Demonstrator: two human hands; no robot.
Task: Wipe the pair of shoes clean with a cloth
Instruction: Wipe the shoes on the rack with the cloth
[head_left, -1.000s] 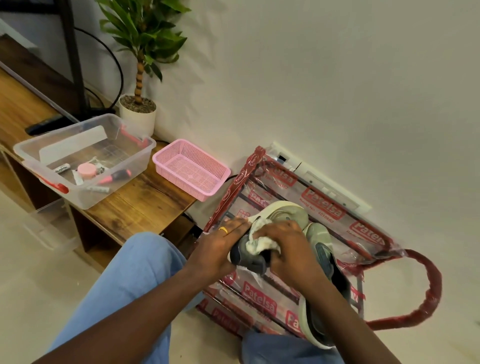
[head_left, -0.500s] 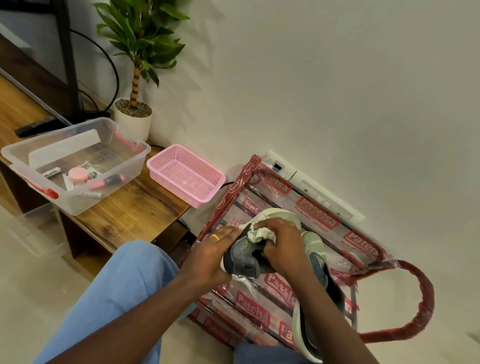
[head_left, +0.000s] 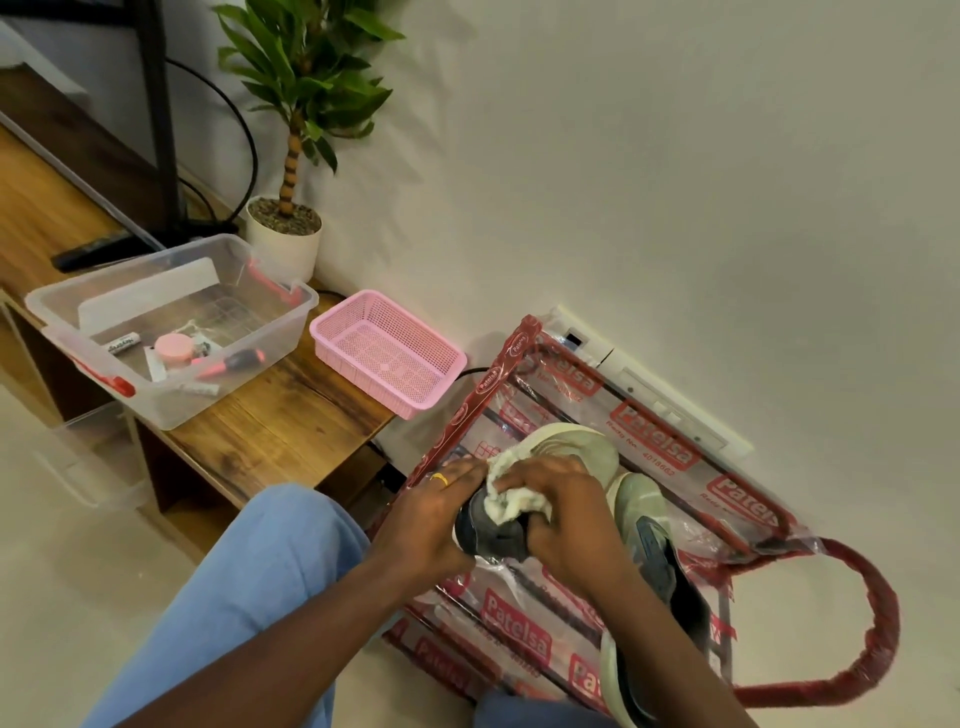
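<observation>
The left hand (head_left: 426, 525) has its grip clamped on the dark heel end of one shoe (head_left: 569, 447), over a plastic-wrapped red rack (head_left: 649, 431) on the floor. The right hand (head_left: 563, 522) has its grip closed round a pale cloth (head_left: 511, 501), pressing it onto that shoe. The other shoe (head_left: 644, 525) lies on the rack just beside it. A pink basket (head_left: 335, 309) sits on the desk (head_left: 280, 421)

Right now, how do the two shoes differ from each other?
The left hand grips the held shoe; the other shoe lies on the plastic-wrapped rack, in neither hand. The right hand presses the cloth against the held shoe; the other shoe has no cloth on it. Both are pale green with dark parts.
</observation>
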